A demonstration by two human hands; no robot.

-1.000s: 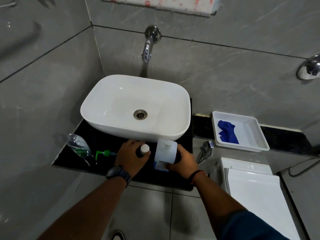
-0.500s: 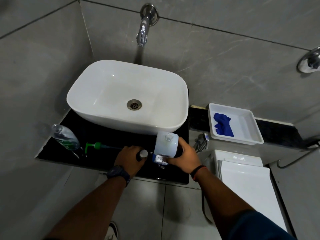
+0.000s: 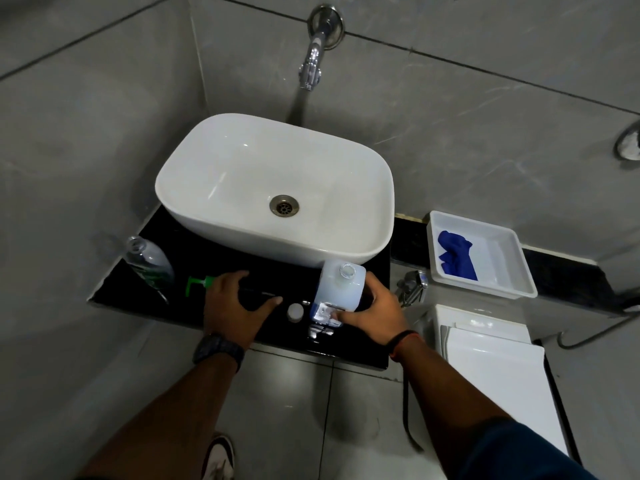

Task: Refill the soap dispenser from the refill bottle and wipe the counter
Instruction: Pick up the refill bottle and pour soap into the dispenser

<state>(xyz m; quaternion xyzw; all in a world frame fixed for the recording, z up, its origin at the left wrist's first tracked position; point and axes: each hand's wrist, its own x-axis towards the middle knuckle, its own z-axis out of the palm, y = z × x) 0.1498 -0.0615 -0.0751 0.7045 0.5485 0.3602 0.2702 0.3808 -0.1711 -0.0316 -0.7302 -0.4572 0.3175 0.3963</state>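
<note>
On the glossy black stone bench (image 3: 114, 292) in front of the white oval ceramic basin (image 3: 346, 244), the translucent white squarish plastic refill bottle (image 3: 337, 289) stands uncapped, its round neck open to the air. Its small white round cap (image 3: 295, 311) lies loose on the bench just to its left, between the two hands.

The main risk, as I judge it, is a spill: the refill bottle has nothing over its mouth, and a knock or a hasty tilt while it is carried across could send soap over the bench or the floor. The loose cap sits near the bench's front edge, so a brushing wrist could roll it off. The clear plastic soap dispenser bottle (image 3: 149, 263) stands at the far left, well apart from the refill bottle, with its top open and its green pump head (image 3: 199, 284) lying on the bench beside it; a narrow mouth like that invites overshoot when pouring. The blue crumpled cloth (image 3: 455, 259) waits in the white rectangular plastic tray (image 3: 519, 271) on the right, unused.

The right hand (image 3: 372, 311) is wrapped around the lower right side of the refill bottle, fingers curled closed on it. The left hand (image 3: 235, 306) is spread, fingers apart, palm down over the bench, holding nothing; its fingertips reach toward the green pump head, though I cannot tell whether they touch it.
</note>
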